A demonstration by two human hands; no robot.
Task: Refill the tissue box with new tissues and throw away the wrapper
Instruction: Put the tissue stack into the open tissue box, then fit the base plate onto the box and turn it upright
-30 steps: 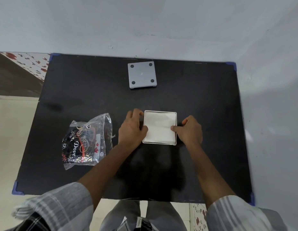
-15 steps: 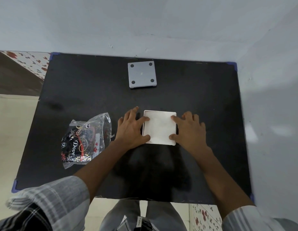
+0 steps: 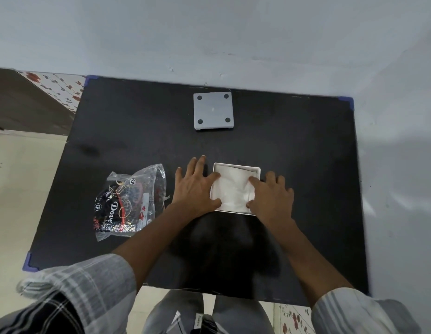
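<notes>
Grip released on both sides: left hand [image 3: 196, 186] and right hand [image 3: 272, 194] flat and spread, grasping nothing, fingertips [image 3: 215, 175] pressing on the tissues [image 3: 233, 189] from opposite edges. Compared with a second ago, no longer pinching at the box walls; now splayed wide, palms on the tabletop [image 3: 294, 141], thumbs and forefingers reaching over the rim. Tissue surface creased toward the right side, where half a second ago smooth. Probably a tamping step: stack being pushed level inside the tissue box [image 3: 257, 169].

Tissue box open, upside down by the look of it, at centre of the tabletop, between the two hands. Loading therefore judged essentially complete.

Grey bottom panel [image 3: 213, 109], four round feet showing, lying well apart toward the far edge, not yet refitted. Likely next: fetch and seat on the box.

Wrapper [image 3: 127, 201], clear plastic with dark printed label, crumpled and apparently emptied, lying near the left hand but not touching. Disposal still outstanding; no bin visible.
</notes>
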